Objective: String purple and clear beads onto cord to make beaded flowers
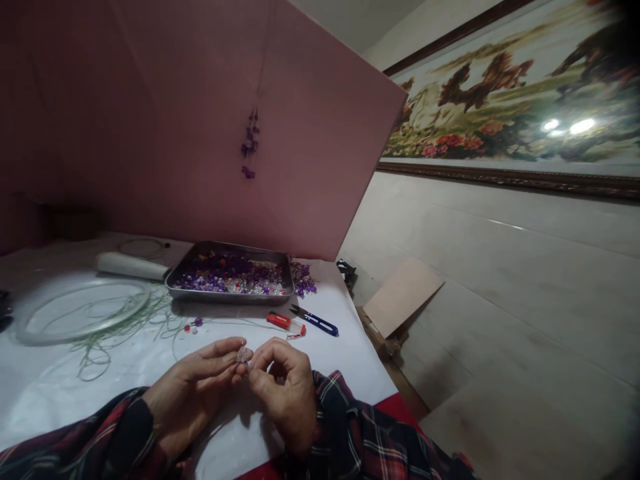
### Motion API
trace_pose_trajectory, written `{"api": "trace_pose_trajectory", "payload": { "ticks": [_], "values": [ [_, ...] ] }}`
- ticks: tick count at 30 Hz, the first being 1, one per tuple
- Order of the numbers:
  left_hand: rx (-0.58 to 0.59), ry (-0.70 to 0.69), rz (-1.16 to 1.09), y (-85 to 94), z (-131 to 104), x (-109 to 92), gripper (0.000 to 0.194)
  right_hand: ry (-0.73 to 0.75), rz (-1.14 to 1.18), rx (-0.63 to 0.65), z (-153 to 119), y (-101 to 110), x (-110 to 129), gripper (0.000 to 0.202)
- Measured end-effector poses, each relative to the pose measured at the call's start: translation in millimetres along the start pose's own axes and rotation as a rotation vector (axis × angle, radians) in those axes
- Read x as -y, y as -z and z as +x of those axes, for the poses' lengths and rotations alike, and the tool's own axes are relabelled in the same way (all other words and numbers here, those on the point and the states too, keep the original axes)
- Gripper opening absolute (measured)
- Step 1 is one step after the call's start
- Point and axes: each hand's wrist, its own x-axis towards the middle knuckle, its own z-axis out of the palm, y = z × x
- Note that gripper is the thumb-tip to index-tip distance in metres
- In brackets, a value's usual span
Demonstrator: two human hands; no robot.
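Between the fingertips of my left hand (200, 377) is a small clear bead piece (243, 355), held just above the white tabletop. My right hand (285, 387) meets it from the right, thumb and forefinger pinched together beside the beads. Whatever sits in that pinch is too small to make out. Beyond my hands stands a metal tray (230, 298) full of purple, clear and red beads. A few loose beads (195, 325) lie on the table in front of it.
Right of the tray lie a red lighter (286, 323) and blue thread snips (315, 320). Green cord (120, 327) tangles around a clear ring-shaped coil (30, 327) at left. A white-handled tool (130, 265) touches the tray's left side. Purple beads (250, 143) hang on the pink panel (310, 133).
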Motion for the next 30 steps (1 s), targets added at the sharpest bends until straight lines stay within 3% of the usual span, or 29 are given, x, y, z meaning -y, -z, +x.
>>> {"api": "trace_pose_trajectory", "payload": {
  "ticks": [12,30],
  "values": [
    [0.007,-0.008,0.013,2.3,1.0,0.6,0.021,0.021,-0.033,0.003,-1.5,0.5,-3.8,0.019],
    [0.062,-0.037,0.070,1.9,1.5,0.5,0.018,-0.086,-0.062,-0.062,-2.8,1.1,-3.7,0.020]
  ]
}}
